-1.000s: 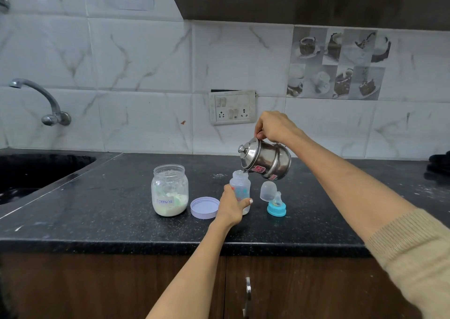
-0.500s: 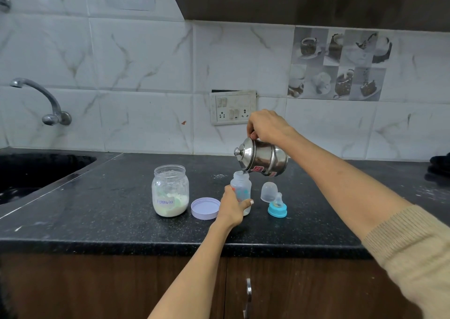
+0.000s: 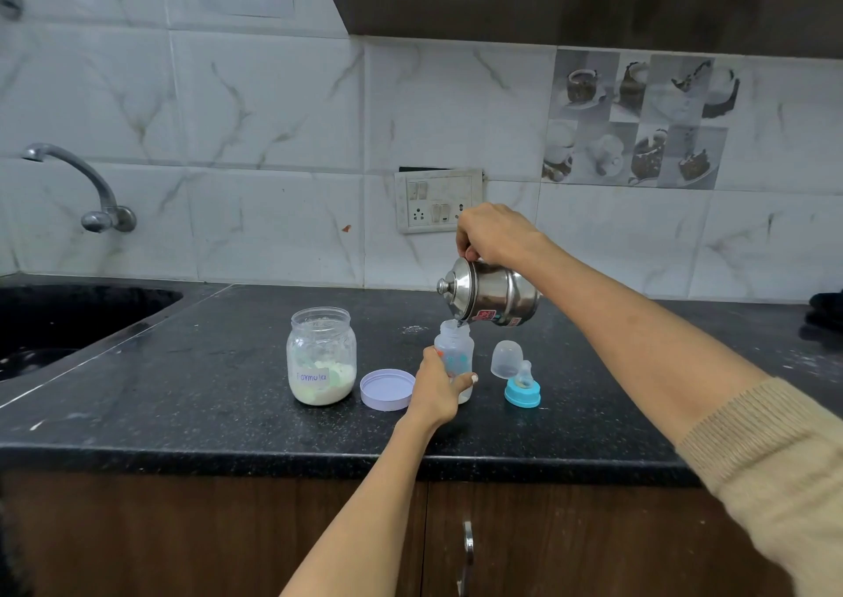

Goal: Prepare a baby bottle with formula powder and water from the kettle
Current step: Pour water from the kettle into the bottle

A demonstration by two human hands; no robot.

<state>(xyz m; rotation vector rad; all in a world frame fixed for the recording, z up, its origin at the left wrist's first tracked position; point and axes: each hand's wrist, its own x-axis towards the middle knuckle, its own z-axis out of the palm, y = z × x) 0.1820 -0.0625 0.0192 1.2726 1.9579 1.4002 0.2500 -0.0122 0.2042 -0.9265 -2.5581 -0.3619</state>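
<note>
A clear baby bottle [image 3: 456, 349] stands upright on the black counter [image 3: 205, 368], and my left hand [image 3: 439, 391] grips its lower half. Above it my right hand [image 3: 495, 234] holds a steel kettle [image 3: 490, 294] tipped far over to the left, its spout right over the bottle's open mouth. Left of the bottle stands an open glass jar [image 3: 321, 355] labelled Formula, part full of pale powder, with its lilac lid [image 3: 387, 389] lying beside it. The blue teat ring [image 3: 522, 389] and the clear cap [image 3: 506, 359] rest on the counter right of the bottle.
A sink [image 3: 68, 318] with a curved tap [image 3: 82, 186] lies at the left. A switch and socket panel [image 3: 438, 199] is on the tiled wall behind the kettle. A dark object [image 3: 825, 318] sits at the counter's far right. Wooden cupboard doors run below the counter edge.
My right hand has tilted the kettle further over to the left, bringing its spout down to the bottle's mouth. My left hand has stayed on the bottle.
</note>
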